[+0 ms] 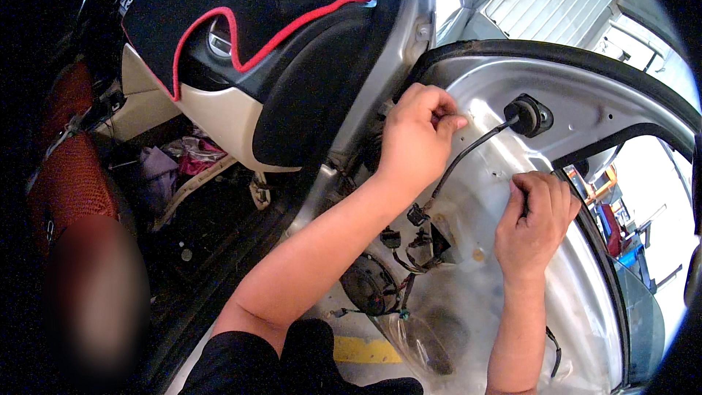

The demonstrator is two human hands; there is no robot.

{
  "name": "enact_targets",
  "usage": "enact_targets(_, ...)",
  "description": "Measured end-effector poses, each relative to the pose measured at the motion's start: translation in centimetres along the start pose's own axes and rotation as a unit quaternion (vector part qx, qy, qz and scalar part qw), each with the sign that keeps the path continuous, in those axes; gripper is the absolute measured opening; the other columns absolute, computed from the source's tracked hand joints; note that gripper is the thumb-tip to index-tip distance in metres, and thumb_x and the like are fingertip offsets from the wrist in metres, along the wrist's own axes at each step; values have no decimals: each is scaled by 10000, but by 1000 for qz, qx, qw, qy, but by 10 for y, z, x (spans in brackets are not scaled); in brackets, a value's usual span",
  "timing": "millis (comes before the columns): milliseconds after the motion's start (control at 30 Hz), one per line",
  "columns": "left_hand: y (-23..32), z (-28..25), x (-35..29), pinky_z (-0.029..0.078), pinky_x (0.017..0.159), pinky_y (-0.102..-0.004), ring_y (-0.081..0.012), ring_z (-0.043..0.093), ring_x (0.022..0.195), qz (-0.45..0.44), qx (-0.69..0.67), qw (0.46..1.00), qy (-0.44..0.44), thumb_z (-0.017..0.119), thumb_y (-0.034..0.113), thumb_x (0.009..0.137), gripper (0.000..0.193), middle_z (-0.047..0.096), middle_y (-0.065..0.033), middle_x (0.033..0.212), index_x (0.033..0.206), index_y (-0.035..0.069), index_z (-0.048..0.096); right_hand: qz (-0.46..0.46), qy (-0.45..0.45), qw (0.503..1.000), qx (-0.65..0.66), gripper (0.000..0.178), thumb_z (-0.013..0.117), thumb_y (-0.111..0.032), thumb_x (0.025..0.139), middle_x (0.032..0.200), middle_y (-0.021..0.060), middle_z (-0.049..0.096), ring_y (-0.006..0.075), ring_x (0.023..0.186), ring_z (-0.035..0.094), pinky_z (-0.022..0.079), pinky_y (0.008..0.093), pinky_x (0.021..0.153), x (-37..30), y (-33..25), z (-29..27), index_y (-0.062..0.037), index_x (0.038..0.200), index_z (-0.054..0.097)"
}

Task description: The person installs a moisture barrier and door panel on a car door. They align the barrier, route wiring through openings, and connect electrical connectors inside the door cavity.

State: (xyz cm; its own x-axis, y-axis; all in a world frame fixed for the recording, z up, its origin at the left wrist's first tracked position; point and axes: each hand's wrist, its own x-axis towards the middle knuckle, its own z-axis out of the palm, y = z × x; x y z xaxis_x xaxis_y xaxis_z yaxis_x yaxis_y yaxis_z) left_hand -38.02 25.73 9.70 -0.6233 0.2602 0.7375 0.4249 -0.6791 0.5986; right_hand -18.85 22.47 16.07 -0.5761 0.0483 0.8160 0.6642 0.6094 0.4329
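Note:
An open silver car door [585,84] stands before me with its inner metal bared. Over much of it lies a clear, shiny plastic sheet [468,285]. Near the door's upper hinge side, my left hand [420,132] has its thumb and fingers pinched together; what they hold, if anything, is hidden. My right hand [537,223] is at the window side, its fingers curled in close to the sheet, and again their contents do not show. Between the hands, a black cable [472,148] runs down from a round black fitting [528,115] to loose connectors [417,214].
A round black speaker [365,283] sits low in the door, beside hanging wires. To the left are the dark dashboard cover [278,18] with red trim and a red-brown seat [77,175]. A yellow floor stripe [365,350] shows below. Window glass [640,314] borders the right.

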Motion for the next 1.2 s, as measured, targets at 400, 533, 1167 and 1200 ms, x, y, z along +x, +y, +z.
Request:
enact_targets(400, 35, 8, -69, 438, 1058, -529, -446, 547, 1283, 142, 195, 968, -71, 808, 223, 855, 703, 514, -270, 1468, 1459, 2, 525, 4, 27, 1000, -12, 181, 784, -82, 779, 970, 43, 700, 266, 926, 630, 426, 426, 866, -7, 8, -1, -119, 936, 703)
enact_targets(533, 21, 16, -56, 518, 933, -502, -455, 641, 1129, 160, 178, 971, -4, 914, 273, 775, 709, 628, -274, 1303, 1390, 55, 637, 42, 21, 998, -32, 189, 808, -119, 785, 971, 38, 693, 266, 928, 623, 415, 423, 880, -12, 1, -12, -124, 946, 709)
enact_targets(1167, 46, 23, -53, 475, 965, -520, -437, 633, 1143, 137, 277, 950, -36, 875, 354, 811, 526, 630, -271, 1273, 1100, -70, 764, 169, -16, 979, -111, 232, 844, -224, 733, 903, 49, 590, 299, 926, 537, 347, 468, 888, -53, 30, -88, -107, 770, 647)
enact_targets(1200, 46, 24, -53, 477, 963, -515, -433, 637, 1137, 132, 274, 952, -29, 881, 357, 804, 527, 631, -270, 1272, 1088, -72, 767, 161, -7, 980, -118, 233, 841, -222, 736, 901, 49, 589, 299, 924, 537, 347, 468, 889, -54, 32, -83, -107, 766, 640)
